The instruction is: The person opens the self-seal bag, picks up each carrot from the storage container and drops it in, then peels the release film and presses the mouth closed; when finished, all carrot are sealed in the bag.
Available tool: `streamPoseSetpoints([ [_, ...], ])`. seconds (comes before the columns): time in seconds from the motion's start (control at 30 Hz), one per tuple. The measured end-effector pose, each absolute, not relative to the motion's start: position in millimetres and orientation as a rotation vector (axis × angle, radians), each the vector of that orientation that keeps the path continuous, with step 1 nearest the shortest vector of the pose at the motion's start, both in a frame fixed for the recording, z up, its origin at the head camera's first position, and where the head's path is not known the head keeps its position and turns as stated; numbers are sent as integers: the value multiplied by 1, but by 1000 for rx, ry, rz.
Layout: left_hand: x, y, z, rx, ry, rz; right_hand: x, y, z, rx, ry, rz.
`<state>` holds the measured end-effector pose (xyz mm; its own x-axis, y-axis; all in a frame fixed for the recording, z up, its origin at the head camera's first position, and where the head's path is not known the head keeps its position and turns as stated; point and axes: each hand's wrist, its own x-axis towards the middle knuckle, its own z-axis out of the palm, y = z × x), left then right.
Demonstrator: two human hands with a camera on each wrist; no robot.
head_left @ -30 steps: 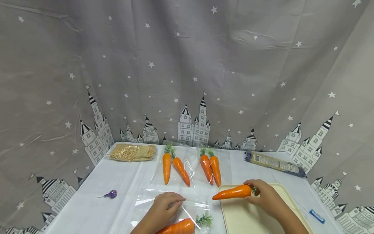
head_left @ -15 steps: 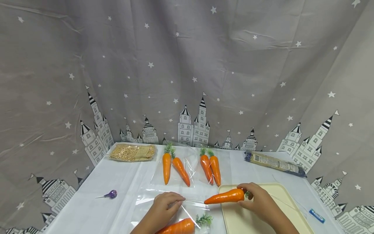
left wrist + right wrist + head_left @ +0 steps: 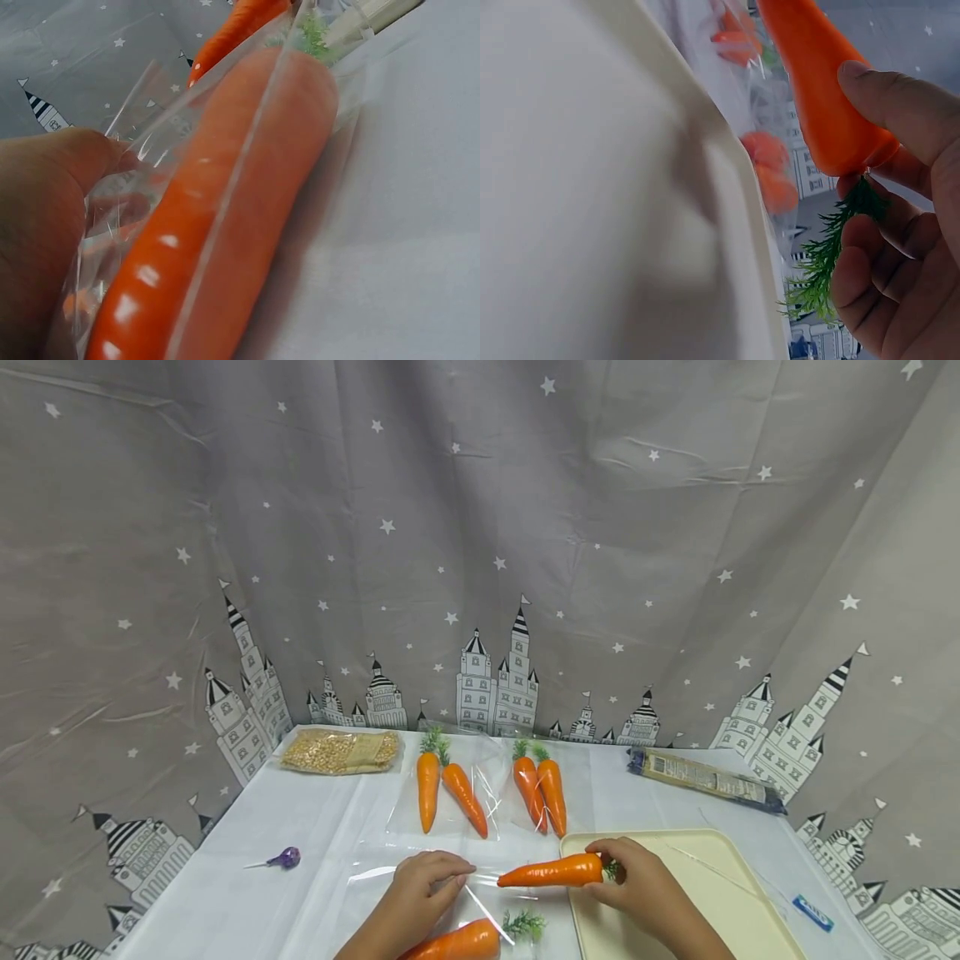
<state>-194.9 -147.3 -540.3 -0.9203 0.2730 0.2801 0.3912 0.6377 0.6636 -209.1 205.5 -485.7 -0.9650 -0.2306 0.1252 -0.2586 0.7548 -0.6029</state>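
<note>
My right hand (image 3: 637, 885) grips an orange toy carrot (image 3: 551, 872) by its thick leafy end, the tip pointing left over the mouth of a clear plastic bag (image 3: 420, 893). In the right wrist view the fingers (image 3: 889, 101) wrap the carrot (image 3: 821, 90) above its green leaves (image 3: 832, 255). My left hand (image 3: 423, 885) pinches the bag's upper film; in the left wrist view its thumb (image 3: 52, 187) presses the plastic. A second carrot (image 3: 457, 941) lies inside that bag (image 3: 225, 202) at the near edge.
A cream tray (image 3: 720, 893) lies under my right wrist. Two clear bags each hold a pair of carrots (image 3: 446, 789) (image 3: 542, 793) behind. A bag of yellow grains (image 3: 341, 752), a long dark packet (image 3: 705, 779), a purple lollipop (image 3: 283, 858) and a small blue item (image 3: 813, 913) lie on the white table.
My right hand has carried the carrot leftward off the tray, its tip now over the bag's opening. The left hand has stayed on the bag.
</note>
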Motion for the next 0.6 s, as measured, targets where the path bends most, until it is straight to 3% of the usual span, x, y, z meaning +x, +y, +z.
streamPoseSetpoints([
  [0.6,-194,-147,-542,-550,-2646,-1153,-202,166,-490,458,-2903,992],
])
